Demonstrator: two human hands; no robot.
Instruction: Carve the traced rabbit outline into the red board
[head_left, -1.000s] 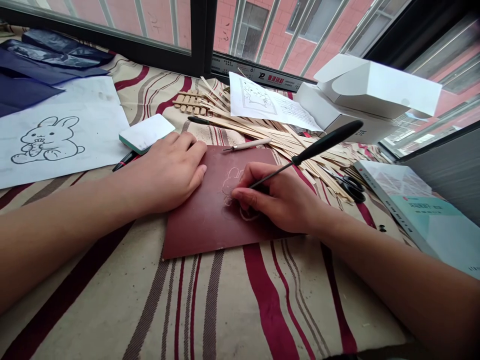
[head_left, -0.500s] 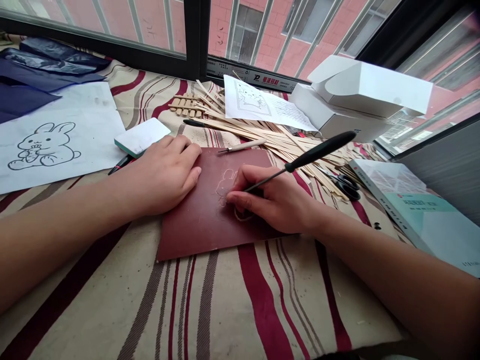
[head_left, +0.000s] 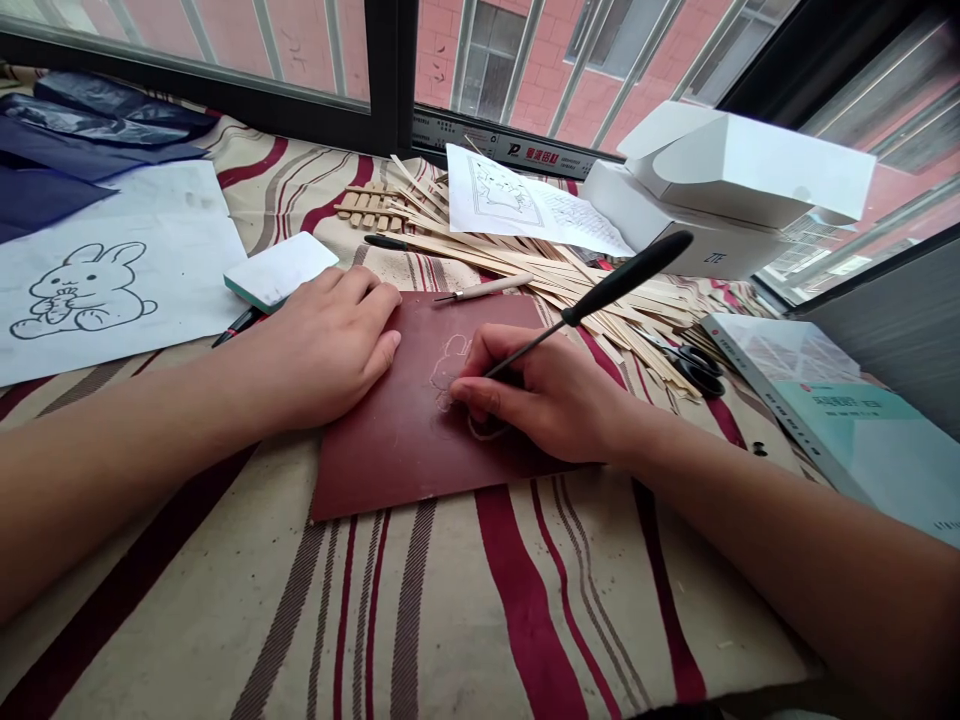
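My right hand (head_left: 547, 395) is shut on a black-handled scribing needle (head_left: 619, 275), and its tip is hidden under my fingers. The hand rests on a dark red board (head_left: 382, 450), next to a pale scratched rabbit outline (head_left: 450, 365). My left hand (head_left: 330, 345) lies flat on the board's upper left part, holding nothing. Just above my left fingers, a white-handled carving tool (head_left: 484, 288) lies across the top of the board.
A rabbit drawing on white paper (head_left: 82, 290) and dark carbon sheets (head_left: 75, 130) lie left. Wooden strips (head_left: 570, 290), a printed sheet (head_left: 510, 195), scissors (head_left: 701, 370), a book (head_left: 817, 410) and white boxes (head_left: 727, 170) lie beyond. A window frame runs behind.
The whole scene has drifted slightly left in view. My right hand stays at the rabbit outline, with the needle handle tilted a little more upward. My left hand has not shifted on the board.
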